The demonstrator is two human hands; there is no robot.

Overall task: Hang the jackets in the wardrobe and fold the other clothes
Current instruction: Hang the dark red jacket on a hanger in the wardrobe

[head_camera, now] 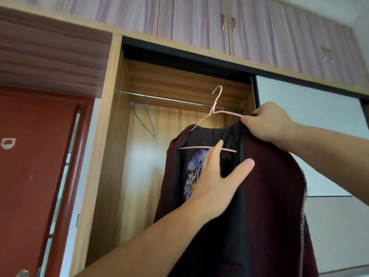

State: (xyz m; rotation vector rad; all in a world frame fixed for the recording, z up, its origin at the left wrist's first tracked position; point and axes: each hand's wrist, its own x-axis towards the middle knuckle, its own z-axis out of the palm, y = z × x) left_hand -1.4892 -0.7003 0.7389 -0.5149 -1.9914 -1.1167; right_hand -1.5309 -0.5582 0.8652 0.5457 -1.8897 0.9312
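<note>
A dark maroon jacket [269, 186] with a black lining and a pale printed patch hangs on a pink wire hanger [214, 111] in front of the open wardrobe. My right hand [267, 120] pinches the jacket's collar together with the hanger's right arm. My left hand [215, 176] lies flat with straight fingers against the lining, its fingertips at the hanger's bottom bar. The hanger's hook points up, just in front of the metal rail [169, 99] and apart from it.
An empty blue wire hanger [144, 118] hangs at the rail's left end. The wardrobe's wooden side wall [103, 156] stands at left, a red door [30, 176] beyond it. A pale sliding door [319, 126] closes the right side. Cupboards run overhead.
</note>
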